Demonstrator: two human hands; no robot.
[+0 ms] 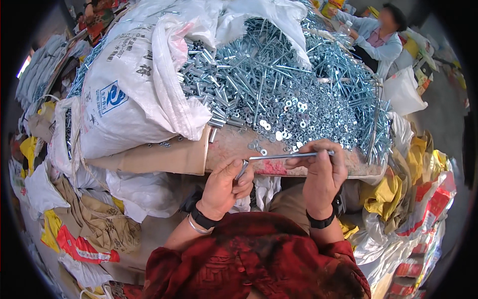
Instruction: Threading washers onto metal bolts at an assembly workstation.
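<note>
In front of my chest, my right hand (pixel 326 172) pinches a long thin metal bolt (pixel 279 157), which lies nearly level and points left. My left hand (pixel 226 188) is closed on a short metal sleeve (pixel 242 170), tilted upward between thumb and fingers. The bolt's left end is close to the top of the sleeve; whether they touch I cannot tell. Just beyond my hands, loose washers (pixel 286 134) are spread along the near side of the worktable (pixel 234 147). Short metal sleeves (pixel 201 84) lie heaped to their left.
Long bolts (pixel 269 55) are piled across the table's far and right parts. A white woven sack (pixel 124 99) rests on its left side, over brown cardboard (pixel 179 157). Crumpled bags (pixel 398 189) crowd both sides. Another person (pixel 376 40) sits at the far right.
</note>
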